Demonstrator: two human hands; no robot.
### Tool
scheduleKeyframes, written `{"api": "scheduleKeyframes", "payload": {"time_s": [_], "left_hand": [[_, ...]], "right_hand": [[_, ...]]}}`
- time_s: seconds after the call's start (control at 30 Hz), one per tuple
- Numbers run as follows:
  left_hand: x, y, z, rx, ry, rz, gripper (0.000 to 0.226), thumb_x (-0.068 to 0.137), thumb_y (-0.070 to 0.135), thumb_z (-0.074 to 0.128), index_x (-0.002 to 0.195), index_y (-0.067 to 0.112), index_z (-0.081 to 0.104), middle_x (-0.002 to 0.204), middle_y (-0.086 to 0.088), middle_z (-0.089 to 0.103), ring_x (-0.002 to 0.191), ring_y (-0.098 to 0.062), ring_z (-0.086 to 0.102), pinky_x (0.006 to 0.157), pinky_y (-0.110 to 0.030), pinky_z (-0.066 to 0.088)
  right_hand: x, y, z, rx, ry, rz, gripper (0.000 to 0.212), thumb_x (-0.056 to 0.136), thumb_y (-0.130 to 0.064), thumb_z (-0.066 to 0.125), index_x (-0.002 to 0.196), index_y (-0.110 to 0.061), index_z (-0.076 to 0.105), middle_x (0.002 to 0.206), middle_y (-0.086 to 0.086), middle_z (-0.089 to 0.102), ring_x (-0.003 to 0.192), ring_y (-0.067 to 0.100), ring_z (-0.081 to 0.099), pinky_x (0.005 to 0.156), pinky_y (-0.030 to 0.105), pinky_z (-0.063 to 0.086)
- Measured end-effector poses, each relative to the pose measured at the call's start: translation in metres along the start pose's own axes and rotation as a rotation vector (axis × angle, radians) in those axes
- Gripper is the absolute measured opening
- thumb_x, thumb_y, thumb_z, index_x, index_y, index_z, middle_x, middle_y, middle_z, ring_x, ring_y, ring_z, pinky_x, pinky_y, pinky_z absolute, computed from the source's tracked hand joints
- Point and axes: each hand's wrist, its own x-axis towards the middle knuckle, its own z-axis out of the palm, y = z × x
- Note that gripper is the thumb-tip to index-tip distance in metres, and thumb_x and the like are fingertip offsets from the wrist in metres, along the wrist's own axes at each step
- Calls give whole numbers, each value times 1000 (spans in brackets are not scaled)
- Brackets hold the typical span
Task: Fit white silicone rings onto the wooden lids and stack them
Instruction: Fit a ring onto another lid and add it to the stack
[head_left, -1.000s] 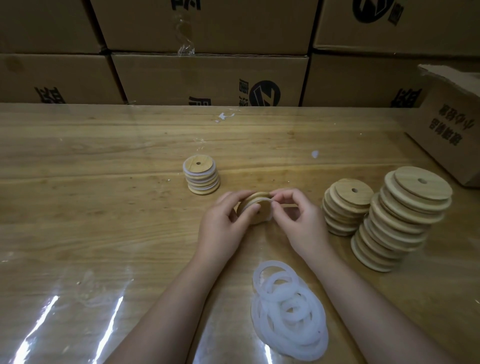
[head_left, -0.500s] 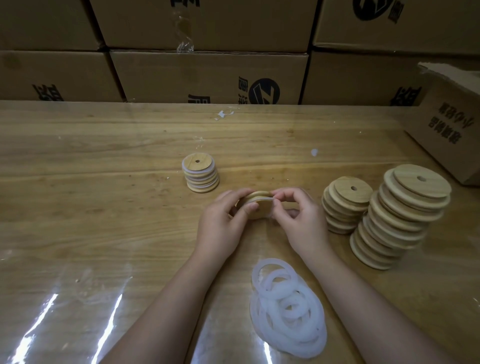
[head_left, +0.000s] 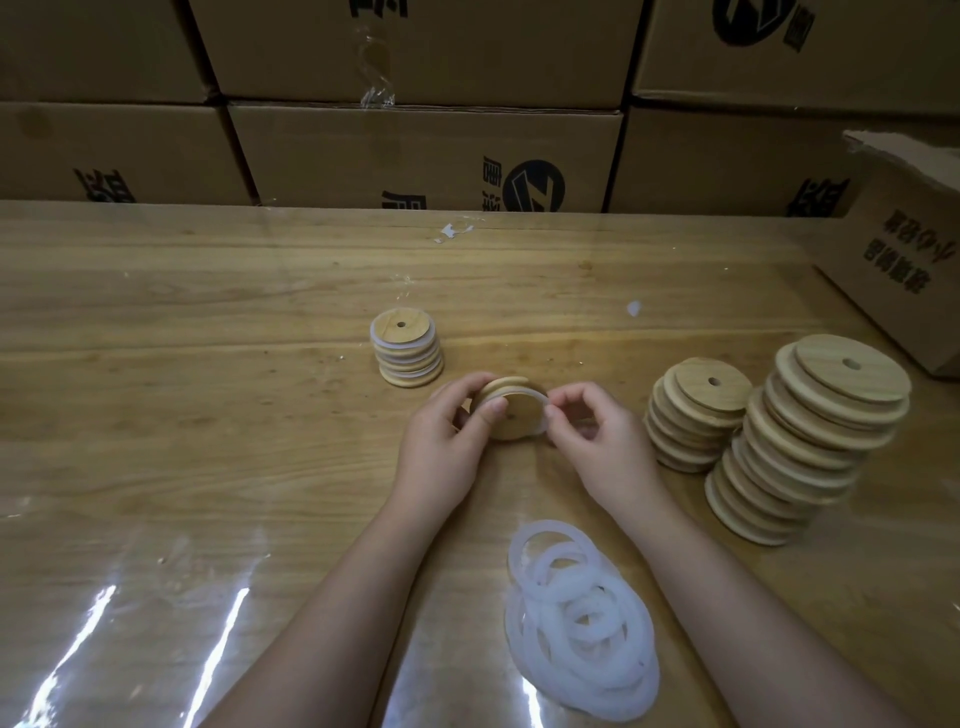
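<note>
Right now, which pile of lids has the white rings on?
The small stack beyond the left hand: white shows between its lids. The low stack and tall stack on the right are bare wood.

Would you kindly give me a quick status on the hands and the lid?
Left hand grips wooden lid. Right hand pinches white ring at its rim. Nothing in the way.

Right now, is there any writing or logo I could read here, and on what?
"Z" in a black circle: middle carton.
Chinese characters on other cartons: cut off, unreadable.
Upside-down Chinese print on the right box: too blurred.
Wooden lids, white rings: no text.
</note>
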Motion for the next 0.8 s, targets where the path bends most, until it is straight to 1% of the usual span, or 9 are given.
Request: {"api": "scheduleKeyframes", "payload": {"time_s": [0.1,0.2,0.27,0.3,0.37,0.43,0.5,0.6,0.8], "left_hand": [[0,-1,0,-44,13,-50,20,87,14,63,95,33,63,69,16,59,61,-16,48,61,-40,46],[-2,-2,1,-26,2,-38,14,86,20,66,91,33,62,60,17,56,52,-6,46,54,-25,42],[-4,-1,2,35,4,17,12,85,22,67,94,29,64,68,18,59,52,-1,43,54,-14,36],[-3,-1,3,61,9,35,12,85,21,67,96,27,64,73,19,61,53,-1,43,55,-13,35],[-2,-2,3,77,7,42,13,86,21,66,99,22,66,80,15,64,57,-4,47,60,-19,40],[-1,-2,2,79,-4,44,16,86,20,65,102,17,67,83,8,66,63,-16,54,63,-30,46],[-1,-3,3,74,9,33,16,86,21,65,102,19,67,79,10,66,63,-21,56,63,-32,47],[0,-4,3,19,35,-23,15,85,21,66,101,22,67,66,15,62,57,-20,55,58,-31,46],[0,-2,1,-32,-4,-28,16,85,19,67,95,31,65,64,16,62,55,-12,55,57,-31,48]], "right_hand": [[0,1,-1,-9,-10,3,9,84,-13,65,83,-21,62,88,-3,67,72,5,61,67,15,48],[-1,-2,-1,2,11,-41,21,85,-11,64,79,-31,58,93,-8,67,78,7,63,71,19,50],[-2,-3,-1,-10,35,-93,25,85,-10,63,80,-33,57,94,-10,67,79,6,63,72,18,49],[-3,-4,-1,-13,47,-108,25,85,-10,63,80,-34,57,93,-9,67,79,6,63,72,18,49],[-3,-4,-1,-4,62,-98,24,85,-10,63,81,-33,58,90,-9,68,78,7,64,70,19,50],[-2,-5,-1,21,69,-61,23,86,-11,63,79,-33,59,86,-10,68,74,5,64,68,20,51],[-2,-5,-1,38,65,-44,23,85,-10,63,78,-32,60,84,-10,68,74,5,64,67,20,51],[-2,-6,-1,64,45,-27,20,85,-10,64,78,-29,61,88,-9,68,78,6,64,70,21,52],[-2,-8,-3,81,23,-37,14,86,-11,63,82,-24,63,90,-6,67,82,7,62,74,21,50]]}}
